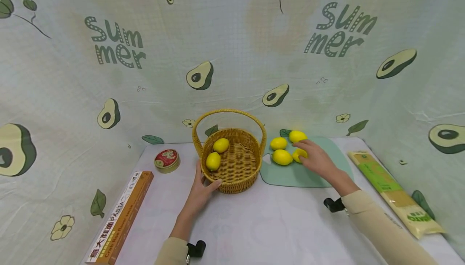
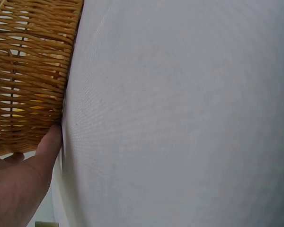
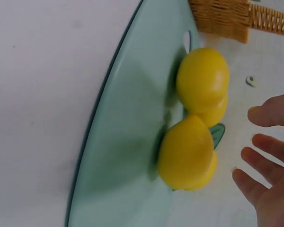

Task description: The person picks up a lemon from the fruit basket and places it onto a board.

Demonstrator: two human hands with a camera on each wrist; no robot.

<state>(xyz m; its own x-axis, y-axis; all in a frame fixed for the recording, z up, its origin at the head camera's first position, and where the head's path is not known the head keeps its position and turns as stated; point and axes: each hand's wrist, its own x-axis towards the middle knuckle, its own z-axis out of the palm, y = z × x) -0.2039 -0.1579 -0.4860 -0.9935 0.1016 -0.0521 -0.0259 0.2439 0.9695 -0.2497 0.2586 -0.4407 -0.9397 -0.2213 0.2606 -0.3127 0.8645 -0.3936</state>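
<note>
A wicker basket (image 1: 237,186) with a tall arched handle holds two lemons (image 1: 220,145) on its left side. My left hand (image 1: 200,190) holds the basket low at its front left, thumb along the front and fingers at the side; in the left wrist view the thumb (image 2: 49,144) meets the bottom edge of the weave. On a pale green cutting board (image 1: 308,180) several more lemons (image 1: 282,157) lie in a group. Over the rightmost ones reaches my right hand (image 1: 317,158), its thumb and fingers spread apart with nothing between them in the right wrist view.
A red-topped round tin (image 1: 167,160) stands left of the basket. Along the left table edge lies a long pasta box (image 1: 121,216); a green and yellow noodle packet (image 1: 392,192) lies along the right. A printed cloth (image 1: 232,55) hangs behind the white table.
</note>
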